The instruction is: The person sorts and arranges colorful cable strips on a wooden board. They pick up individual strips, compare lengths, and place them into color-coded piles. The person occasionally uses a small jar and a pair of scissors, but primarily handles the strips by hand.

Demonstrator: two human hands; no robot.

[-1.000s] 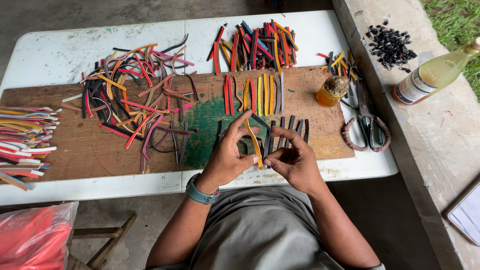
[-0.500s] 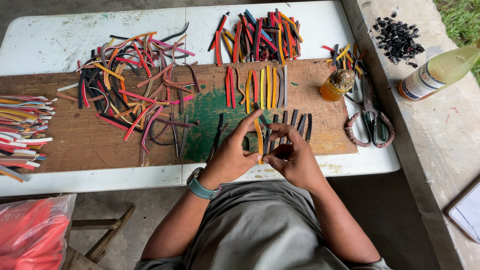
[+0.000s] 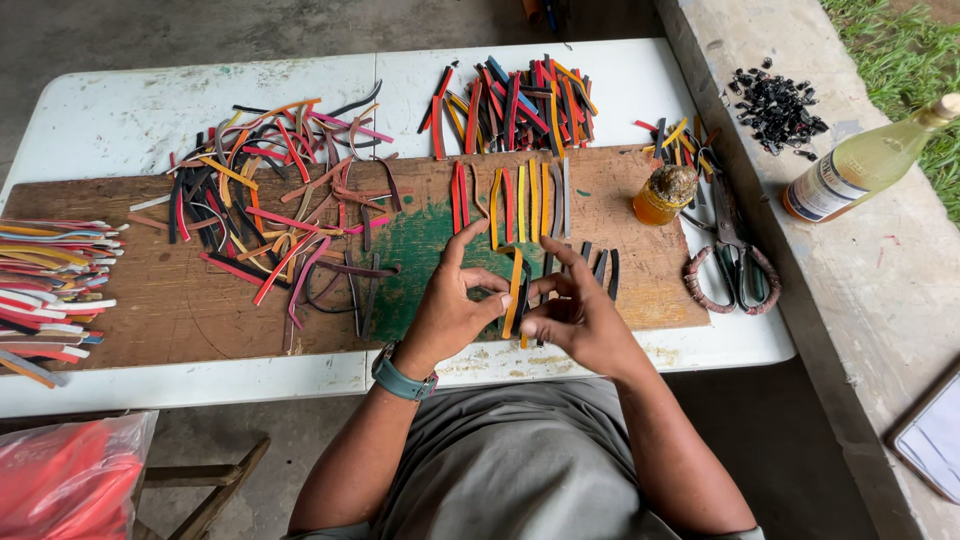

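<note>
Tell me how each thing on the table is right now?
Left hand: pinching the orange strip.
Right hand: pinching it too.
Orange strip: held upright between both hands.
Scissors: lying flat, untouched.
Small jar: standing upright.
Bottle: lying tilted on the ledge, corked.

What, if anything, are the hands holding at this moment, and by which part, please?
Both hands, left hand and right hand, pinch an upright orange strip about its middle, with a black strip alongside.

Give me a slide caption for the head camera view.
Both hands, left hand and right hand, pinch an orange strip over a wooden board.
</note>
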